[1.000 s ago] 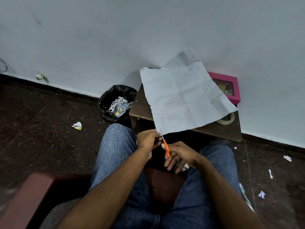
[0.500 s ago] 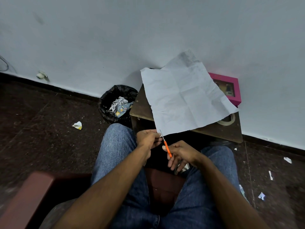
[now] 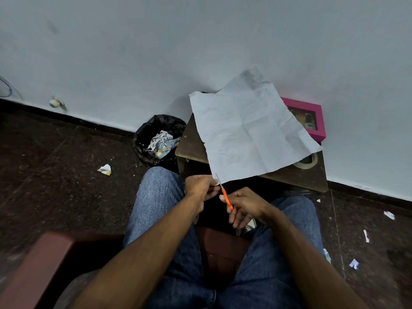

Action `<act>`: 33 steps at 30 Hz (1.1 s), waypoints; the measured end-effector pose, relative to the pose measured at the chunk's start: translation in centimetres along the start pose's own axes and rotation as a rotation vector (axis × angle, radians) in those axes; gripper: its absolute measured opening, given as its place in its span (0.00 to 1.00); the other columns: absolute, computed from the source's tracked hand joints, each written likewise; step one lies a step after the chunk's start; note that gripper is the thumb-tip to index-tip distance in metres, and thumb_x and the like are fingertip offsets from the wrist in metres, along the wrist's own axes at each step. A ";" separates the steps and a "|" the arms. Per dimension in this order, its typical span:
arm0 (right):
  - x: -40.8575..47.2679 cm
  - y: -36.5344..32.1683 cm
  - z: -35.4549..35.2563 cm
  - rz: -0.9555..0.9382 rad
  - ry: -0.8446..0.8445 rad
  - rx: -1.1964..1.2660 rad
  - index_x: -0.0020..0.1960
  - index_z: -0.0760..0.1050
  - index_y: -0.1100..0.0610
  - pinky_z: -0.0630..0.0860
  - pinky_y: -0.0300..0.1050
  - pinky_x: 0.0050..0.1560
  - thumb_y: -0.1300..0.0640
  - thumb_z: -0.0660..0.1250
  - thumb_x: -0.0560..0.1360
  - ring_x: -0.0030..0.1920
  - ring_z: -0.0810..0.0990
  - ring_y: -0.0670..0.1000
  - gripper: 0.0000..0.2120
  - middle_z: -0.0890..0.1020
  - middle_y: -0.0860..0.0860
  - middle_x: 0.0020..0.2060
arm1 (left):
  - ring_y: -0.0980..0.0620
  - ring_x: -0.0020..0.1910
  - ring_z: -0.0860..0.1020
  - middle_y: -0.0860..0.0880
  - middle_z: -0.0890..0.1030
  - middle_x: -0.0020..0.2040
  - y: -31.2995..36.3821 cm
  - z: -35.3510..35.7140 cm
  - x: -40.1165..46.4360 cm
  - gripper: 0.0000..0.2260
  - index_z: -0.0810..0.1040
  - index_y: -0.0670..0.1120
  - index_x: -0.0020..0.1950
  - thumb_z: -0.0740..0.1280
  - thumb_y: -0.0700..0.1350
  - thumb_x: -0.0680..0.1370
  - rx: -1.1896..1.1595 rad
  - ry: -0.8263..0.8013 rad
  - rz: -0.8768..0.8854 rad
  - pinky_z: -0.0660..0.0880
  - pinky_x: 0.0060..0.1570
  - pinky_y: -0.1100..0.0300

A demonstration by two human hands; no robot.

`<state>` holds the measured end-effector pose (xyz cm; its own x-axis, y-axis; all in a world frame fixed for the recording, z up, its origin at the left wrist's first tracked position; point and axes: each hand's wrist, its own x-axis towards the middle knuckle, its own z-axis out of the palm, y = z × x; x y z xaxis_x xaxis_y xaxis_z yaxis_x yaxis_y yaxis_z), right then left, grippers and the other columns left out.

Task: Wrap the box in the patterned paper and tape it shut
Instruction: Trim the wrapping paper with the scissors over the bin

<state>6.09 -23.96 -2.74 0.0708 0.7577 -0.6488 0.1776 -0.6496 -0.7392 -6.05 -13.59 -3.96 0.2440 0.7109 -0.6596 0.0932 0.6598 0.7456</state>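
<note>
Dark speckled floor and pale wall; seated person in jeans faces a low brown table (image 3: 292, 177) w/ a big sheet of paper (image 3: 249, 134) on it.

Paper lies white side up, creased, far edge resting against the wall, near corner hanging off the table's front edge toward the person's lap. Left hand (image 3: 201, 186), fingers curled, pinches that near corner. Right hand (image 3: 244, 204) is wrapped round the orange handle of scissors (image 3: 225, 194), thin blade tip pointing up, at the paper's near corner just beside the left fingertips. Both forearms reach fwd over the knees, hands close together between them. Pink box (image 3: 310, 118) sits at the table's back right by the wall, partly under the paper. Tape roll (image 3: 308, 162) lies flat near the table's right side, half covered by the paper. Black bin (image 3: 156, 139) w/ scraps stands left of the table.
</note>
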 end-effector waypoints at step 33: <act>0.3 0.4 0.2 -0.002 -0.042 0.153 0.41 0.77 0.62 0.81 0.47 0.35 0.35 0.64 0.74 0.30 0.82 0.58 0.28 0.82 0.64 0.35 | 0.55 0.27 0.81 0.45 0.81 0.35 0.2 -0.3 0.3 0.05 0.79 0.41 0.43 0.68 0.37 0.79 0.056 -0.057 -0.013 0.77 0.27 0.64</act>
<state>5.99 -23.95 -3.25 0.0287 0.7576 -0.6521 0.0253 -0.6527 -0.7572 -6.25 -13.11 -4.04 0.2973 0.6863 -0.6637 0.1505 0.6528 0.7424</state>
